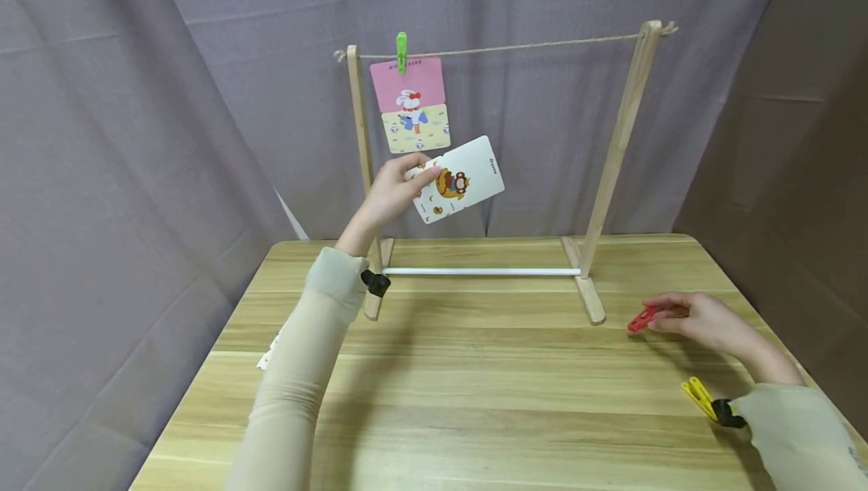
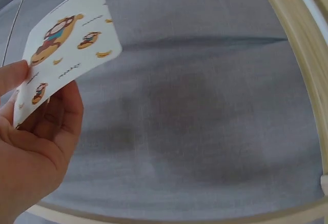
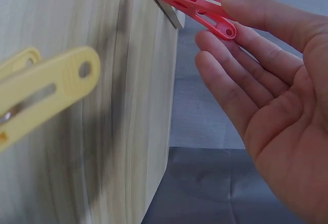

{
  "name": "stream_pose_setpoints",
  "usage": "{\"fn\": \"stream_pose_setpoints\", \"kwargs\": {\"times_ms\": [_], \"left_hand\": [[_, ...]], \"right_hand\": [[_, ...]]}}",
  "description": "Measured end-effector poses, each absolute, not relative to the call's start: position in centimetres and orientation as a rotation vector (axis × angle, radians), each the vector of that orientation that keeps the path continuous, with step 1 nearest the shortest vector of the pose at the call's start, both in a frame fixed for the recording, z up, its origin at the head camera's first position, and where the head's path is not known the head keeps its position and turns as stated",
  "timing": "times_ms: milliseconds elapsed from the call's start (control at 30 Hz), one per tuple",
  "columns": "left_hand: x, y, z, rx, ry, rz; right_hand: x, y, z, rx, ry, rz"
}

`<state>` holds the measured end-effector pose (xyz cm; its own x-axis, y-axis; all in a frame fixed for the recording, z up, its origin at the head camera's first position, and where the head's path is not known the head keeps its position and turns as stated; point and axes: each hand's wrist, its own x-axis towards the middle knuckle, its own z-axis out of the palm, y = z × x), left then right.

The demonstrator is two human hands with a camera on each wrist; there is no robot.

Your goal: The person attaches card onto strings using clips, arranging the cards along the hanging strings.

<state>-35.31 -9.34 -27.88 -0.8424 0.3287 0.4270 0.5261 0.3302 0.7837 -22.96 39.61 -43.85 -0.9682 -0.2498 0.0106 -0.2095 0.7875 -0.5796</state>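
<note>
My left hand (image 1: 396, 188) pinches a white card (image 1: 475, 167) printed with a monkey and bananas, raised in front of the rope rack. In the left wrist view the thumb lies on the card's (image 2: 72, 34) printed face and the fingers are behind it. Over the table's right side, my right hand (image 1: 708, 321) pinches a red clothespin (image 1: 641, 319) between thumb and fingers. The right wrist view shows the red clothespin's (image 3: 197, 8) handle end at the fingertips, its other end pointing away. A pink and yellow rabbit card (image 1: 414, 111) hangs from the rope under a green clothespin (image 1: 401, 53).
A rope (image 1: 515, 47) spans two wooden posts (image 1: 624, 129), joined low down by a white rod (image 1: 481, 272). A yellow clothespin (image 1: 698, 397) is close by the right wrist. A white patterned piece (image 1: 268, 355) shows partly behind the left sleeve on the wooden table (image 1: 488, 401).
</note>
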Motion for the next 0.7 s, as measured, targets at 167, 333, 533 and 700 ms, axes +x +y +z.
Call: {"fn": "stream_pose_setpoints", "kwargs": {"times_ms": [167, 333, 533, 700], "left_hand": [[-35.4, -8.2, -27.9, -0.796, -2.288, -1.618], [-35.6, -7.2, -28.2, -0.806, -2.184, -1.701], [-35.9, -6.3, -28.7, -0.765, -2.061, -1.746], [-36.4, -5.3, -28.9, -0.726, -1.975, -1.83]], "right_hand": [[-23.2, 39.2, -43.9, -0.369, 2.912, -0.93], [-23.4, 38.8, -43.9, -0.373, 2.92, -0.928], [-23.4, 38.8, -43.8, -0.384, 2.931, -0.908], [-23.5, 39.0, -43.6, -0.38, 2.945, -0.893]]}}
